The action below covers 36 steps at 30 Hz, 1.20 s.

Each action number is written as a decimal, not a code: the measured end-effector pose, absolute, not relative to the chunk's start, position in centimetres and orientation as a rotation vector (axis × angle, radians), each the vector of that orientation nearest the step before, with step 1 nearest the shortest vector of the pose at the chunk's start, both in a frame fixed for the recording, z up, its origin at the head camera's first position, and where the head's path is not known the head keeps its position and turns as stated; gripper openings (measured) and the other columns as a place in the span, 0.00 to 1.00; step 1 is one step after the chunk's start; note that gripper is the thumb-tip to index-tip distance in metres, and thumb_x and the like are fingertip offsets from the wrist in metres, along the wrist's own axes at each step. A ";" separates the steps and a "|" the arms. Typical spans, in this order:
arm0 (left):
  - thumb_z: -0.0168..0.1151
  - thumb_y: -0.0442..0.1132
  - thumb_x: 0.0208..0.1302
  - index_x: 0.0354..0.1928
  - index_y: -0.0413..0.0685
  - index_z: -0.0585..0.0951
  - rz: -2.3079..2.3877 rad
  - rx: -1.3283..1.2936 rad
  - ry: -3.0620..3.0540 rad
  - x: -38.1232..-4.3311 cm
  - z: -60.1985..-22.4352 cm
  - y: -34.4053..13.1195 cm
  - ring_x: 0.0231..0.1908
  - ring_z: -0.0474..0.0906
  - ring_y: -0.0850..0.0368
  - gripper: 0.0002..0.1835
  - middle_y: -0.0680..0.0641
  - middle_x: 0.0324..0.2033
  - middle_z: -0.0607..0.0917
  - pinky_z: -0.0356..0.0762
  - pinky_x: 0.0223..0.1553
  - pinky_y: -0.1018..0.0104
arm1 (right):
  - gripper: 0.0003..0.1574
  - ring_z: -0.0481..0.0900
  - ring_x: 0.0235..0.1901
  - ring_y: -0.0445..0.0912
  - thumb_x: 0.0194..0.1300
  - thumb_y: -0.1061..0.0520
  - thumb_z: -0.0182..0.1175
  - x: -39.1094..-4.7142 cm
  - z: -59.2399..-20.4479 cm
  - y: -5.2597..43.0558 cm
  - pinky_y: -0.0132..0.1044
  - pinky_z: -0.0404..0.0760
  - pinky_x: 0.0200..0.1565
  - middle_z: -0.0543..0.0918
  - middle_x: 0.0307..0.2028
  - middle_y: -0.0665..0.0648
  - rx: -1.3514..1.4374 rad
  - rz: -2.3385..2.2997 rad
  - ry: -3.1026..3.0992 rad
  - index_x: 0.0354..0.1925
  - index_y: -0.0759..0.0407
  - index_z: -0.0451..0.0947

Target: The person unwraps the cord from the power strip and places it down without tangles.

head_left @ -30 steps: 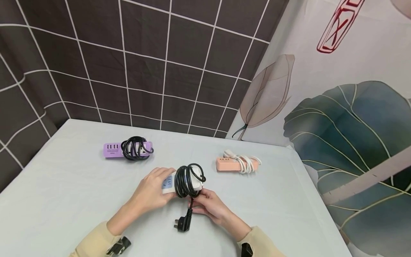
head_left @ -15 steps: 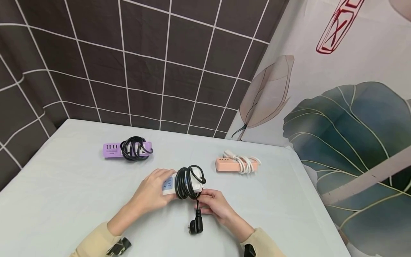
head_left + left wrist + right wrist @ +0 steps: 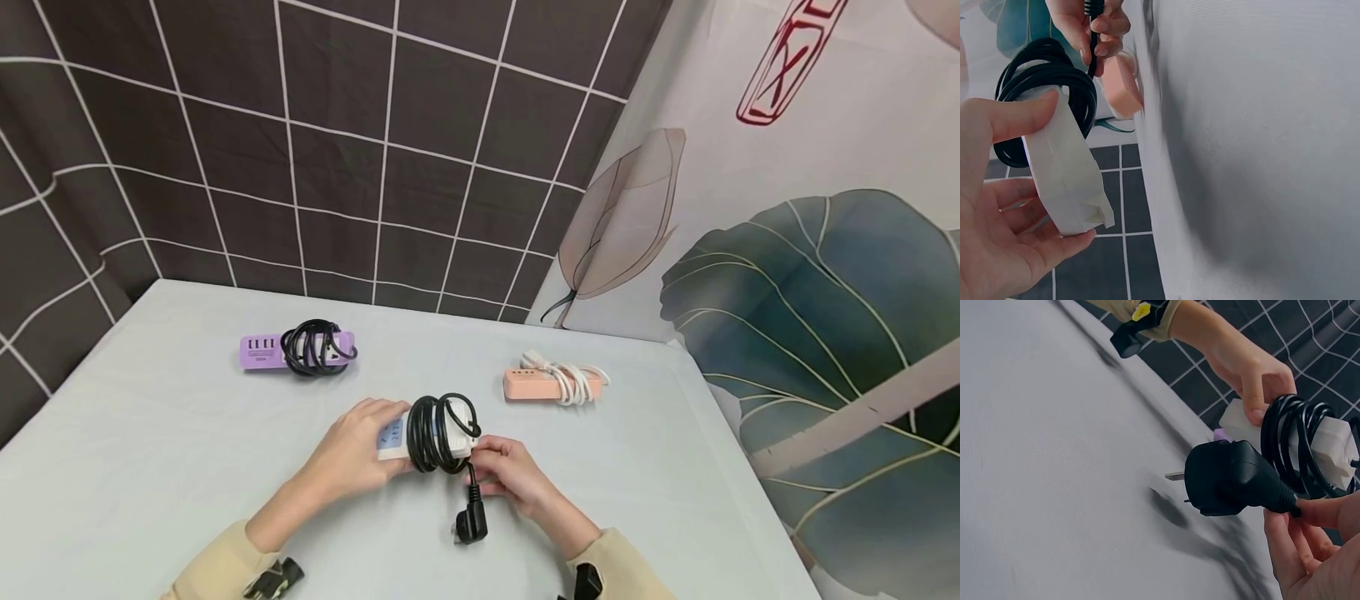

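Note:
A white power strip (image 3: 392, 439) with blue socket faces is held above the table, a black cord (image 3: 431, 433) coiled round its right part. My left hand (image 3: 356, 446) grips its left end, thumb on one side and fingers on the other, as the left wrist view shows on the strip's white body (image 3: 1063, 162). With thumb and fingers my right hand (image 3: 513, 477) pinches the cord just behind the black plug (image 3: 1222, 478). In the head view the plug (image 3: 471, 521) hangs below the coil, prongs to the left.
On the white table (image 3: 187, 467), a purple power strip (image 3: 261, 352) wrapped in black cord lies at the back left. A pink power strip (image 3: 531, 384) with white cord lies at the back right. Dark gridded cloth (image 3: 337, 167) stands behind the table.
The plug has swung to the right beneath the coil, and my right hand has shifted slightly right with it. The white strip has lowered a little in my left hand.

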State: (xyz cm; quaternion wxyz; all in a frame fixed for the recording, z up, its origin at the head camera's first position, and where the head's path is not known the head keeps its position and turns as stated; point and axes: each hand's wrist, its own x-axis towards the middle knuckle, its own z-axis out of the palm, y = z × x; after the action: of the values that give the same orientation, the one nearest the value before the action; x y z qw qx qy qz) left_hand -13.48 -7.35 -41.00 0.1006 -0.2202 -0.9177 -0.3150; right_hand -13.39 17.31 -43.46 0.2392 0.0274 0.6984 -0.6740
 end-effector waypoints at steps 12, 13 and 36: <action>0.78 0.47 0.37 0.57 0.39 0.77 -0.938 -0.689 -2.721 -13.3 -41.0 -7.4 0.51 0.79 0.47 0.40 0.42 0.50 0.84 0.77 0.52 0.48 | 0.04 0.83 0.25 0.37 0.62 0.62 0.56 -13.6 -43.4 17.9 0.26 0.81 0.27 0.83 0.25 0.46 0.064 -1.839 1.910 0.35 0.55 0.77; 0.78 0.47 0.37 0.57 0.38 0.77 -0.939 -0.692 -2.722 -13.3 -41.0 -7.4 0.51 0.78 0.47 0.40 0.42 0.50 0.84 0.77 0.52 0.48 | 0.04 0.83 0.25 0.37 0.62 0.62 0.56 -13.6 -43.4 17.9 0.26 0.81 0.27 0.83 0.25 0.46 0.063 -1.839 1.911 0.35 0.55 0.77; 0.77 0.47 0.37 0.55 0.40 0.79 -0.946 -0.724 -2.767 -13.0 -41.2 -7.5 0.51 0.78 0.48 0.38 0.43 0.50 0.84 0.75 0.55 0.47 | 0.15 0.82 0.25 0.36 0.63 0.60 0.58 -14.5 -43.4 18.8 0.26 0.81 0.27 0.84 0.26 0.44 0.065 -1.822 1.939 0.48 0.64 0.79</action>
State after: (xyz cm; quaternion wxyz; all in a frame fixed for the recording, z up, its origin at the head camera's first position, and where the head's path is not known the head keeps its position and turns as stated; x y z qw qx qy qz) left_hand -12.98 -7.52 -41.16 0.0644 -0.2398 -0.9165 -0.3135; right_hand -14.49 18.83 -43.40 0.2376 0.0236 0.7078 -0.6649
